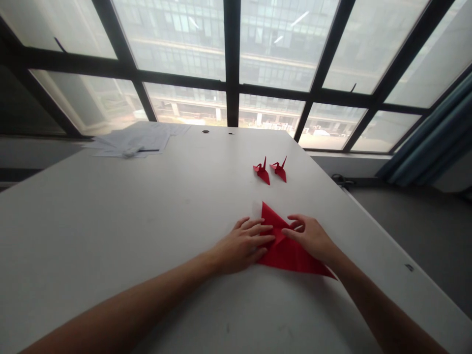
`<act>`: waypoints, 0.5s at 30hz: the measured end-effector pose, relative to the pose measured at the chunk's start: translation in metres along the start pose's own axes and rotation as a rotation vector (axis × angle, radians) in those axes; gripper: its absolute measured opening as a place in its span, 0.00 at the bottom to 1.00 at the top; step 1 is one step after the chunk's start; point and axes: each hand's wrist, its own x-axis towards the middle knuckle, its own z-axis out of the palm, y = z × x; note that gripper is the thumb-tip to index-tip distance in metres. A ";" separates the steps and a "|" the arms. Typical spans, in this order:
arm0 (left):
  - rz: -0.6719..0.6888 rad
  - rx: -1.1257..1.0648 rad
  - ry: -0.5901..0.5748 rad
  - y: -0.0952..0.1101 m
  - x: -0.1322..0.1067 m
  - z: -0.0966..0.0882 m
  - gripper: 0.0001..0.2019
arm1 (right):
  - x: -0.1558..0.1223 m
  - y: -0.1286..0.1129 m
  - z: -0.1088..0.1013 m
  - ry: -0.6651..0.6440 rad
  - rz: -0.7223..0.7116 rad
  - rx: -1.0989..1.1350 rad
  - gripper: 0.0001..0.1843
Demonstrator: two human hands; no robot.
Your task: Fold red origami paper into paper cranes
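A sheet of red paper (295, 256), partly folded, lies on the white table in front of me. Its upper tip points away and a long edge runs toward the lower right. My left hand (241, 246) rests flat on the paper's left side, fingers spread. At the paper's right side, my right hand (312, 238) is curled, with thumb and fingers pinching a folded edge. Part of the paper is hidden beneath both hands. Beyond it stand two red folded paper cranes, a left one (262, 174) and a right one (279, 172).
White paper sheets (129, 137) are piled at the table's far left, with a small crumpled whitish item on them. The table's right edge (391, 241) drops to a grey floor. Large windows stand behind the table, and a blue curtain (424, 137) hangs at right.
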 end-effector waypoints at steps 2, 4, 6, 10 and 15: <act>0.047 -0.013 -0.030 0.000 0.000 -0.001 0.22 | 0.001 -0.001 -0.002 -0.082 0.032 0.092 0.19; 0.020 -0.083 0.029 0.000 0.000 -0.001 0.25 | 0.000 -0.004 -0.002 -0.151 0.071 0.234 0.12; -0.113 -0.256 0.194 -0.001 0.002 0.001 0.28 | -0.002 -0.008 -0.003 -0.164 0.128 0.438 0.12; -0.437 -0.857 0.370 -0.002 0.007 0.004 0.39 | -0.004 -0.012 -0.002 -0.094 0.147 0.771 0.17; -0.550 -1.256 0.256 0.002 0.009 0.001 0.33 | -0.010 -0.015 0.011 -0.019 0.089 0.905 0.21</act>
